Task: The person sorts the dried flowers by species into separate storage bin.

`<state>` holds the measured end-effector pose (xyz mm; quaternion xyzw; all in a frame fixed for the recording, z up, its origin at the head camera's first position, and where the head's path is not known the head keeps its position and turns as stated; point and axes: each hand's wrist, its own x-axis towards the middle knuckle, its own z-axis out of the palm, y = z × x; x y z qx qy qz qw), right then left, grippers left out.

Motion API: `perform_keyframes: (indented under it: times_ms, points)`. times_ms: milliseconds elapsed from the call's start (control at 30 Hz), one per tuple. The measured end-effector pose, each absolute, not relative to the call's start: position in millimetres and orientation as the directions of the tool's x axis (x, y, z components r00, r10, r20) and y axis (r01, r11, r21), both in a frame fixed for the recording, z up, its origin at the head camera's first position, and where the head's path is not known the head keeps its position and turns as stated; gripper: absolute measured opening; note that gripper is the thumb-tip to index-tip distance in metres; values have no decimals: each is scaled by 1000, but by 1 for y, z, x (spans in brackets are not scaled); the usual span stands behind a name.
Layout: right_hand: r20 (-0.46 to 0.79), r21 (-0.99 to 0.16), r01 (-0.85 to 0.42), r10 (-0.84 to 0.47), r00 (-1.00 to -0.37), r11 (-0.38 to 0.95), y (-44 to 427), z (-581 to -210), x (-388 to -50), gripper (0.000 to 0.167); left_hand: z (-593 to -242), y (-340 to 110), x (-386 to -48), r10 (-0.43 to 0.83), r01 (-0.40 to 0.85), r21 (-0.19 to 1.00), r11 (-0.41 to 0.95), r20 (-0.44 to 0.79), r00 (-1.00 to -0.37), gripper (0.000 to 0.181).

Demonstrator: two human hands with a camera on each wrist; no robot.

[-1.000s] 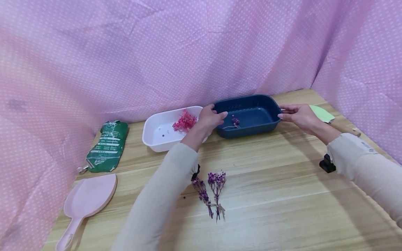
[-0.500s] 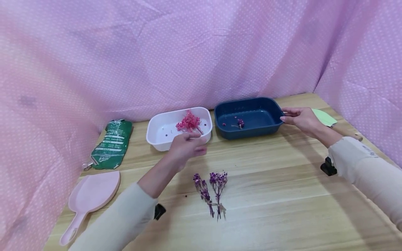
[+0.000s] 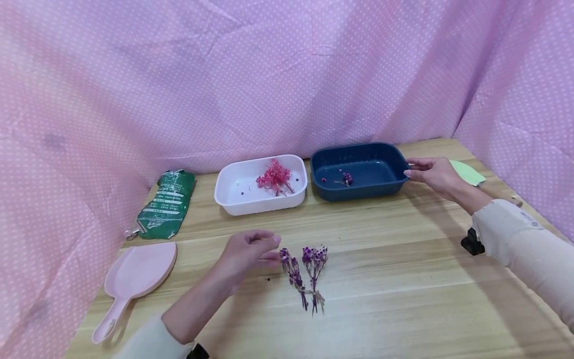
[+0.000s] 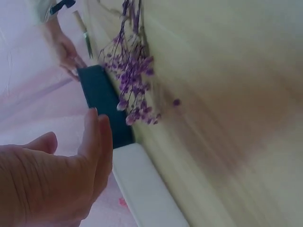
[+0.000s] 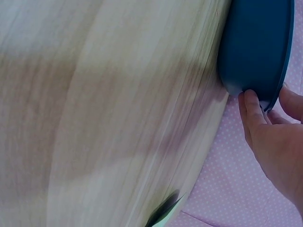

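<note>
Two small bunches of dried purple flowers (image 3: 315, 259) lie side by side on the table, their stems meeting at the bottom. Just left of them is my left hand (image 3: 244, 254), fingers extended and holding nothing; the left wrist view shows this hand (image 4: 61, 175) beside the purple flowers (image 4: 132, 80). At the back, my right hand (image 3: 437, 174) touches the right end of the dark blue tray (image 3: 358, 191). In the right wrist view the hand (image 5: 279, 142) has its fingers on the outside of the blue tray (image 5: 255, 47) and its thumb at the rim. A small purple sprig (image 3: 347, 178) lies inside.
Left of the blue tray stands a white tray (image 3: 264, 205) with a pink dried flower bunch (image 3: 274, 175). A green packet (image 3: 168, 204) and a pink dustpan-shaped scoop (image 3: 141, 269) lie at the left. A light green blade (image 3: 468, 173) lies behind my right hand.
My left hand has left the blue tray's left end, passing the white tray and coming toward me beside the purple flowers. My right hand has stayed at the blue tray's right end.
</note>
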<state>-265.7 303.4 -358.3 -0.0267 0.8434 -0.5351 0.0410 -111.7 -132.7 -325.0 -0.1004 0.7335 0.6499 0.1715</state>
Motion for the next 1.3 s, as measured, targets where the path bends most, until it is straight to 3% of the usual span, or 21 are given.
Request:
perform_keyframes:
  times_ms: [233,367,500,600,700,833,967,1033,1167,1300]
  points:
    - [-37,-922,-1,-93,-995,386,303,-360,-266,62,-347,-132,-85,218,-406,872,275,-468,-857,44]
    - [-42,-917,2,-93,-995,398,304,-361,-266,62,-361,-131,-80,239,-400,853,335,-487,-840,40]
    - [-39,-905,-1,-84,-996,425,304,-360,-267,61,-370,-123,-83,162,-255,825,504,-381,-911,37]
    - [-35,-906,-1,-79,-996,423,305,-360,-267,61,-375,-112,-88,109,-101,728,679,-236,-966,40]
    - [-38,-915,2,-83,-996,402,305,-360,-267,62,-379,-103,-89,126,35,598,801,-111,-986,39]
    - [-37,-918,0,-87,-996,398,306,-361,-267,62,-379,-101,-90,218,183,486,854,-16,-976,15]
    - [-38,-915,1,-85,-996,403,305,-361,-268,62,-373,-108,-94,259,186,572,799,-49,-965,15]
    - [-37,-908,0,-81,-996,419,305,-361,-268,61,-368,-113,-95,258,129,668,733,-97,-961,14]
    - [-42,-894,0,-84,-996,449,305,-361,-269,62,-350,-118,-95,281,-95,885,457,-245,-928,8]
    - [-32,-882,-7,-75,-997,471,306,-362,-268,60,-322,-119,-96,336,-280,939,199,-334,-881,21]
